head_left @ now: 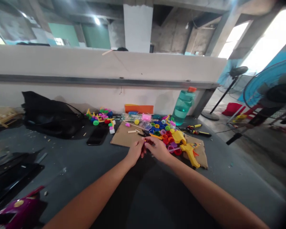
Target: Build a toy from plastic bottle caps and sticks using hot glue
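My left hand (135, 152) and my right hand (159, 149) meet over the front edge of a piece of cardboard (120, 135). Both are closed, fingertips pinched together around something small that I cannot make out. Just beyond them lies a dark-handled tool with an orange part (156, 136), partly covered by my fingers. Beside my right hand spreads a pile of coloured bottle caps (165, 138). A yellow glue gun (190, 154) rests to the right of the caps. Short wooden sticks (132, 131) lie on the cardboard.
A phone (97, 136), a black bag (50, 117) and small cap-built models (98, 117) are on the left. A teal water bottle (183, 106) stands at the back against the white partition (85, 63). Yellow-handled pliers (200, 132) lie at right. Fans (271, 89) stand beyond the table.
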`<state>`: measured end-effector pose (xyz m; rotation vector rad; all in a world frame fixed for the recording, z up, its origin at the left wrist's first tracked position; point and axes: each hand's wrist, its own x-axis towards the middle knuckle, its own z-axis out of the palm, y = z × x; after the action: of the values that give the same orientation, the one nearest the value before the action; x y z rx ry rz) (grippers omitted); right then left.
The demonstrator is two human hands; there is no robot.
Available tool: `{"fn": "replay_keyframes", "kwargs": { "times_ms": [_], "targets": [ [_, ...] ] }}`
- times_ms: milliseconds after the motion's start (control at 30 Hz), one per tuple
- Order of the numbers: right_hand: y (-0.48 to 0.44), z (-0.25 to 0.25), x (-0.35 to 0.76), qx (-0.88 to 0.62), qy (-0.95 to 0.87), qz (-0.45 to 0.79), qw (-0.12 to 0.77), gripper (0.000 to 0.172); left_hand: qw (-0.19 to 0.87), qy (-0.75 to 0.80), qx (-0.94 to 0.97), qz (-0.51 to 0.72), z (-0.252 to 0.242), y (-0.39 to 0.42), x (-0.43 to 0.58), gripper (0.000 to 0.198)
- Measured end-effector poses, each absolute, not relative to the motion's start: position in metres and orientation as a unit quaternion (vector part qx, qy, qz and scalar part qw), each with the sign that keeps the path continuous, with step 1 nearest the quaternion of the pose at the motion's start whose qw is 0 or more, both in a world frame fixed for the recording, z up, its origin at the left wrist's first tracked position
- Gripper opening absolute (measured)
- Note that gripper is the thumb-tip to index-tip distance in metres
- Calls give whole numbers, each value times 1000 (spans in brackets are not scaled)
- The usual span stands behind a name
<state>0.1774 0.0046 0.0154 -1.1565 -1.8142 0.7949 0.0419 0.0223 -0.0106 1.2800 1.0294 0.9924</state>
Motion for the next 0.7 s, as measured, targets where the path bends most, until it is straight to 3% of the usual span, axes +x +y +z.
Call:
{"fn": "replay_keyframes", "kwargs": {
  "times_ms": [233,400,533,633,700],
  "targets": [
    [16,7,182,-465,-718,225,466,16,580,429,535,440,-18,37,49,55],
    [20,-1,185,-462,-698,184,515,8,668,378,470,436,-12,38,46,41],
    [17,8,192,-463,-726,180,475,15,704,349,445,428,-7,42,41,33],
    [11,30,198,-488,-750,179,408,37,705,340,436,445,-3,45,37,35],
    [11,44,197,-490,-760,178,387,32,705,338,428,454,-1,47,34,37]
  ]
}}
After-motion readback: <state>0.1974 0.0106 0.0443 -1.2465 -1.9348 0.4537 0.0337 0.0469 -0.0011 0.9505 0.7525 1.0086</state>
